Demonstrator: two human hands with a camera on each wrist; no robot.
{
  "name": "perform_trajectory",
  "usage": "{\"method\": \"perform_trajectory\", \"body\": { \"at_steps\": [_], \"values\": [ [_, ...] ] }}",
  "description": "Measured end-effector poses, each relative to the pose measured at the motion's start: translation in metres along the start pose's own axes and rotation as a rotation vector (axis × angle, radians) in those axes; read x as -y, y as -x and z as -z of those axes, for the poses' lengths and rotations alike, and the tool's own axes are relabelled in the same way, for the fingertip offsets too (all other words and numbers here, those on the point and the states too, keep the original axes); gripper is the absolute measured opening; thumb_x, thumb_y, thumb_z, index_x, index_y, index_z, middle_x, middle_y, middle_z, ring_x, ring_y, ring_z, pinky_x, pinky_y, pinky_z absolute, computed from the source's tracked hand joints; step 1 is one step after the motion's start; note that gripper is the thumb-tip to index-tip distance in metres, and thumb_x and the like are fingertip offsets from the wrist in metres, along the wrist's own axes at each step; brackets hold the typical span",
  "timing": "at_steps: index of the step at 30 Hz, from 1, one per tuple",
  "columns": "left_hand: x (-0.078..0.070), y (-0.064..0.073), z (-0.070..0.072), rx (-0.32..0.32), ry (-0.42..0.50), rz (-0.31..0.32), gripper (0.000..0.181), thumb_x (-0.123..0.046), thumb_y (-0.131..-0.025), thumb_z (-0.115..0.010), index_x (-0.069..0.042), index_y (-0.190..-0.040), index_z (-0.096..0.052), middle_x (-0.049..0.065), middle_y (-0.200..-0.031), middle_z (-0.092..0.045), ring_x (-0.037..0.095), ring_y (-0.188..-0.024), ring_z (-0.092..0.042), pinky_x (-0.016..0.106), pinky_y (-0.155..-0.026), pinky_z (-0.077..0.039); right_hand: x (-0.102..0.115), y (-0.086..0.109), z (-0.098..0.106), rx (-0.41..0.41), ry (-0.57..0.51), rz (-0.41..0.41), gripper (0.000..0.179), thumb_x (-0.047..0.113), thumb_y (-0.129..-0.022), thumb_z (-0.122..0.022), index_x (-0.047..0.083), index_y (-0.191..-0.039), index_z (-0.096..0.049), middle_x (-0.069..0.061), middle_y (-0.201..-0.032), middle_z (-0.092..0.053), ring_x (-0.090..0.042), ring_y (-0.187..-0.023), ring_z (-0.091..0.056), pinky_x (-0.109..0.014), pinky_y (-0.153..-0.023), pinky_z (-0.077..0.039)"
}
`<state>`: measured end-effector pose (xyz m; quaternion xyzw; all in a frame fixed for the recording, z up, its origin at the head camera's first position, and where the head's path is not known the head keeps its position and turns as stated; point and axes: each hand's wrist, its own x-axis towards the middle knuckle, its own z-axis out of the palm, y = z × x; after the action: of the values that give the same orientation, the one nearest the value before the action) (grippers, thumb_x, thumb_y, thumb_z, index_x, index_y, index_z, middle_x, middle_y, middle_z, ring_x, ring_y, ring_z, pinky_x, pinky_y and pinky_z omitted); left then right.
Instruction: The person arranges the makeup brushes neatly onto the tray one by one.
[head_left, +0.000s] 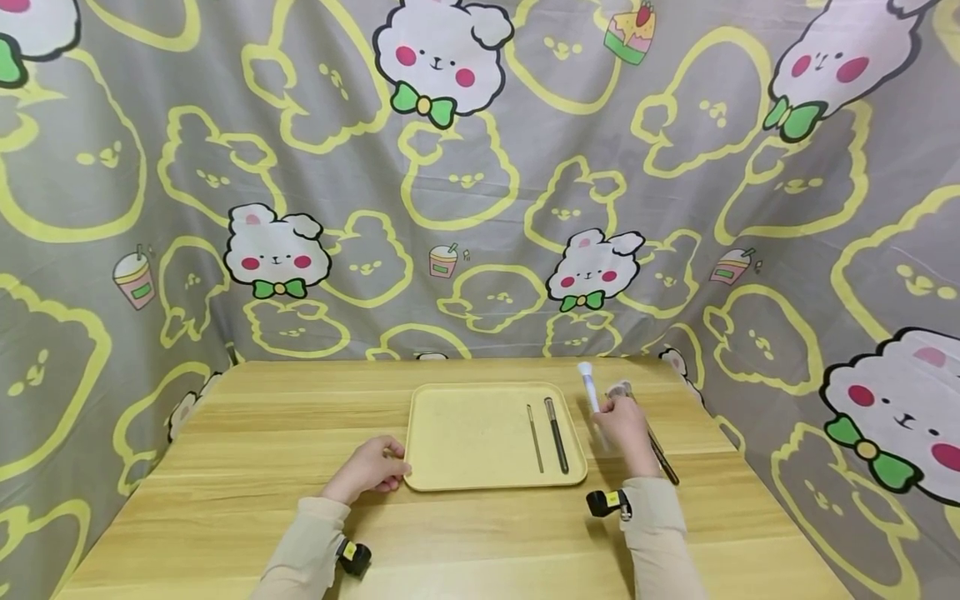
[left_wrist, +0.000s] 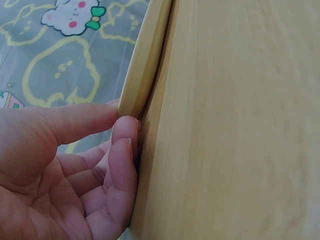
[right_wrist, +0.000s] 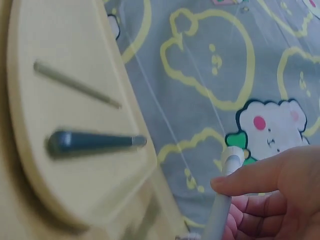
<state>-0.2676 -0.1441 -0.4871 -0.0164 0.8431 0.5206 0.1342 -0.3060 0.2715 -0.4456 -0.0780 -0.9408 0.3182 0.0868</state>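
A pale yellow tray [head_left: 472, 437] lies on the wooden table. My left hand [head_left: 372, 467] pinches the rim at its front left corner; in the left wrist view, thumb and forefinger tips meet that rim [left_wrist: 142, 65]. To the right of the tray, my right hand [head_left: 624, 423] grips a white brush [head_left: 588, 385] with pale bristles pointing away from me. Thumb and curled fingers hold its white handle [right_wrist: 217, 215] in the right wrist view. Inside the tray, on its right side, lie a thin stick-like tool [head_left: 535, 437] and a thicker dark-handled brush [head_left: 556, 435].
On the table [head_left: 750, 533], a dark-handled brush [head_left: 663, 460] lies partly hidden beneath my right hand, with a greyish brush head [head_left: 619, 388] just beyond the hand. A grey cartoon-print curtain [head_left: 480, 250] stands behind the table and along its sides.
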Motion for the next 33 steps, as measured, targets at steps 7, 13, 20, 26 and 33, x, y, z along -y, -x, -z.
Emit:
{"method": "perform_trajectory", "body": {
  "at_steps": [7, 13, 20, 26, 33],
  "values": [
    [-0.001, 0.0, 0.0, -0.002, 0.006, -0.002, 0.023, -0.003, -0.086, -0.069, 0.002, -0.105, -0.056, 0.009, -0.072, -0.062, 0.015, -0.056, -0.056, 0.025, -0.05, -0.049, 0.026, -0.001, -0.012, -0.026, -0.042, 0.011, 0.013, 0.01, -0.079, -0.068, -0.003, -0.08, -0.064, -0.016, -0.079, -0.066, -0.027, -0.072, -0.06, -0.039, -0.067, -0.049],
    [-0.001, 0.001, -0.001, 0.003, 0.005, -0.004, 0.023, -0.003, -0.087, -0.069, 0.002, -0.105, -0.055, 0.01, -0.073, -0.062, 0.015, -0.057, -0.056, 0.025, -0.051, -0.049, 0.048, 0.003, -0.025, -0.029, -0.082, 0.012, 0.01, 0.007, -0.078, -0.067, -0.002, -0.079, -0.064, -0.015, -0.076, -0.065, -0.024, -0.067, -0.058, -0.029, -0.057, -0.047],
    [0.001, 0.0, -0.001, -0.003, 0.0, -0.005, 0.023, -0.003, -0.086, -0.069, 0.002, -0.105, -0.056, 0.009, -0.073, -0.062, 0.015, -0.057, -0.056, 0.025, -0.05, -0.049, 0.067, 0.008, -0.043, -0.018, -0.1, 0.004, 0.008, 0.007, -0.078, -0.069, 0.0, -0.075, -0.064, -0.011, -0.072, -0.064, -0.021, -0.063, -0.056, -0.028, -0.054, -0.046],
    [0.002, 0.0, 0.0, -0.005, -0.015, -0.024, 0.025, -0.005, -0.086, -0.069, 0.002, -0.105, -0.055, 0.01, -0.074, -0.062, 0.016, -0.058, -0.057, 0.027, -0.052, -0.049, 0.08, 0.012, -0.059, -0.013, -0.117, 0.003, 0.008, 0.006, -0.077, -0.07, 0.0, -0.075, -0.066, -0.012, -0.073, -0.065, -0.021, -0.064, -0.058, -0.029, -0.055, -0.05],
    [0.002, 0.0, 0.0, 0.004, -0.019, -0.032, 0.026, -0.006, -0.086, -0.069, 0.002, -0.106, -0.054, 0.011, -0.076, -0.062, 0.018, -0.06, -0.057, 0.029, -0.053, -0.05, 0.09, 0.021, -0.079, -0.021, -0.152, -0.03, 0.007, 0.002, -0.078, -0.069, -0.001, -0.075, -0.064, -0.014, -0.076, -0.065, -0.022, -0.064, -0.059, -0.031, -0.058, -0.051]
  ]
}}
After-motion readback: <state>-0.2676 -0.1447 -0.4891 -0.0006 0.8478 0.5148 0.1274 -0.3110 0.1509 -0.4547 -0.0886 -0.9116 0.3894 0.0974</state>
